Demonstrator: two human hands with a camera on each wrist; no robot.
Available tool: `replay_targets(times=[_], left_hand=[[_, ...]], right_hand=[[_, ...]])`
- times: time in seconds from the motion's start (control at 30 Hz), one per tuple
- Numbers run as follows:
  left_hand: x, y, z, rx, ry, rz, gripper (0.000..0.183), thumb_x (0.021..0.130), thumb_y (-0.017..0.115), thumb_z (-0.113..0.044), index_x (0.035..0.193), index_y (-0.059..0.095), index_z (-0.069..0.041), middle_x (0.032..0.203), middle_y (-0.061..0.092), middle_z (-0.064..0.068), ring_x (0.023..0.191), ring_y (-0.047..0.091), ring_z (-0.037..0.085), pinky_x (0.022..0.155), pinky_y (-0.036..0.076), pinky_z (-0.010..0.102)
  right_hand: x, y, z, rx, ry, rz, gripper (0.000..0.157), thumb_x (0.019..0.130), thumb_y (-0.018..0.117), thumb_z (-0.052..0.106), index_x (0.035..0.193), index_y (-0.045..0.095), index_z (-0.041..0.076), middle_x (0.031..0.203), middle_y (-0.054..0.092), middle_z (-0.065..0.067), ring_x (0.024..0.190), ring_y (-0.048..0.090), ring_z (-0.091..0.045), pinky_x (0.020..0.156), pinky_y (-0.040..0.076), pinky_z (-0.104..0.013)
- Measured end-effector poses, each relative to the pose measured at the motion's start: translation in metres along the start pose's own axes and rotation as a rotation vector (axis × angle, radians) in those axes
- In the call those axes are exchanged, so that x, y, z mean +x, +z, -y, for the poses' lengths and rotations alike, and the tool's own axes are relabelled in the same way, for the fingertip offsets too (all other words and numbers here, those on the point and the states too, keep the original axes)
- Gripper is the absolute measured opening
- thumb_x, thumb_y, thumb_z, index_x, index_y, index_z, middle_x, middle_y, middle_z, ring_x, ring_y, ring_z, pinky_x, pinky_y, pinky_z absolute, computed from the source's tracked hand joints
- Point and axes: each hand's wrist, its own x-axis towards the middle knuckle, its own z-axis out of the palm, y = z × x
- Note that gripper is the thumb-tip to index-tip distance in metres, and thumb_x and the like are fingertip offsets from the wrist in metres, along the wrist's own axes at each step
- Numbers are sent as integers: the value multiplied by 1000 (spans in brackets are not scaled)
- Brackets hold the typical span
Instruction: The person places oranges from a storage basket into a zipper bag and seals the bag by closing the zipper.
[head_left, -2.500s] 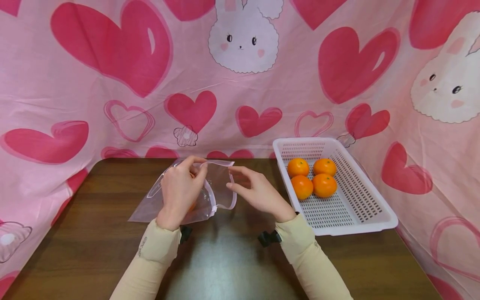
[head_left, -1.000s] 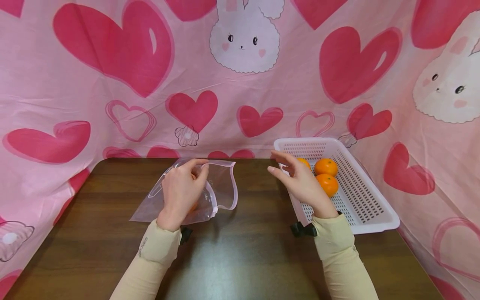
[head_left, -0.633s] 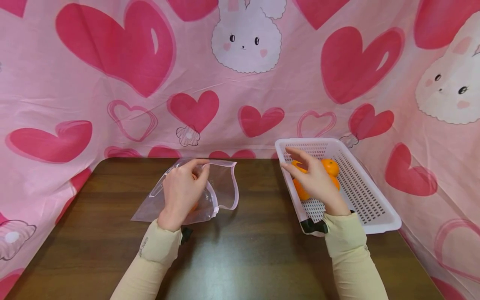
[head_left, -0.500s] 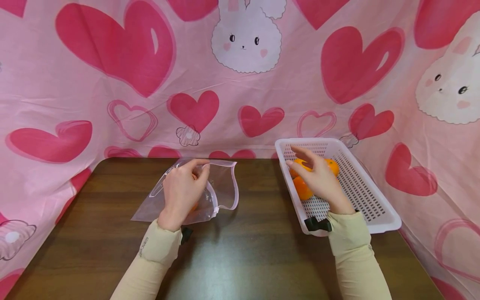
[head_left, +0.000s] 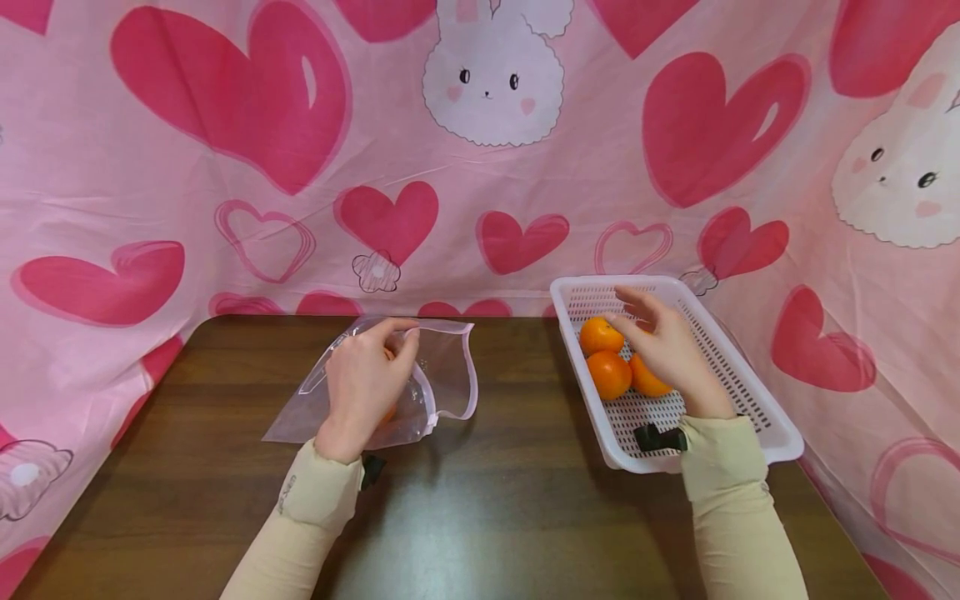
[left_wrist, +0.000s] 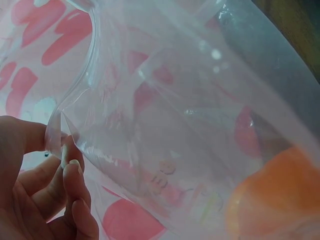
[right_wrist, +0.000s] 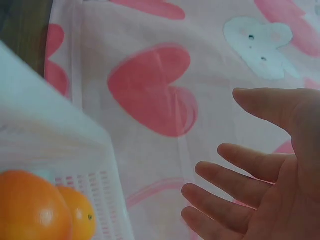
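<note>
Head view: left hand (head_left: 363, 379) pinched the clear bag (head_left: 452, 371) by its edge, an orange fruit (left_wrist: 282, 197) showing through it, while right hand (head_left: 669, 350) hung relaxed, unladen, over the loose fruits (head_left: 609, 374) in the white basket (head_left: 628, 412), likely the reach step, next move probably needing a grasp on one.

I can read no words or numbers: the dark print (head_left: 287, 493) on my left sleeve (head_left: 322, 500), towards seven o'clock, is too small, and letter-like marks (left_wrist: 163, 177) at six o'clock, on or behind my clear bag (left_wrist: 117, 125), blur.
</note>
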Motion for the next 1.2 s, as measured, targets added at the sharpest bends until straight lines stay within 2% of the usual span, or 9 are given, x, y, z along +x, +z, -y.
replay_targets(times=[0.33, 0.6, 0.73, 0.93, 1.07, 1.2], left_hand=[[-1, 1, 2, -12, 0, 3, 21, 94, 69, -27, 103, 81, -13, 56, 53, -3, 47, 45, 17, 44, 35, 35], [-1, 1, 3, -14, 11, 0, 21, 94, 69, -28, 103, 80, -13, 56, 53, -4, 48, 45, 17, 44, 35, 35], [-1, 1, 3, -13, 14, 2, 21, 94, 69, -28, 103, 80, -13, 56, 53, -4, 48, 45, 17, 45, 35, 35], [0, 1, 3, -11, 7, 6, 21, 94, 69, -29, 103, 80, -13, 56, 53, -4, 48, 45, 17, 44, 36, 35], [0, 1, 3, -15, 2, 9, 21, 94, 69, -29, 103, 80, -13, 57, 54, -3, 48, 46, 16, 44, 36, 35], [0, 0, 3, -17, 0, 9, 21, 94, 69, -28, 103, 80, -13, 57, 54, -3, 48, 46, 16, 44, 36, 35]], right_hand=[[5, -14, -14, -58, 85, 40, 69, 101, 60, 43, 155, 39, 5, 152, 42, -26, 133, 44, -51, 103, 39, -63], [13, -26, -33, -127, 81, 58, 71, 101, 59, 44, 153, 40, 0, 151, 44, -26, 132, 45, -51, 103, 39, -63], [16, -30, -39, -152, 105, 93, 72, 102, 58, 44, 153, 39, -2, 151, 43, -28, 133, 44, -52, 103, 38, -64], [19, -37, -45, -170, 170, 156, 80, 100, 56, 53, 155, 34, -1, 153, 39, -28, 133, 43, -51, 104, 37, -65], [20, -41, -50, -200, 200, 207, 80, 101, 56, 49, 157, 29, -1, 151, 38, -31, 132, 43, -52, 102, 38, -67], [21, -44, -57, -243, 225, 250, 81, 100, 56, 53, 156, 32, 0, 149, 39, -32, 129, 44, -54, 98, 40, -68]])
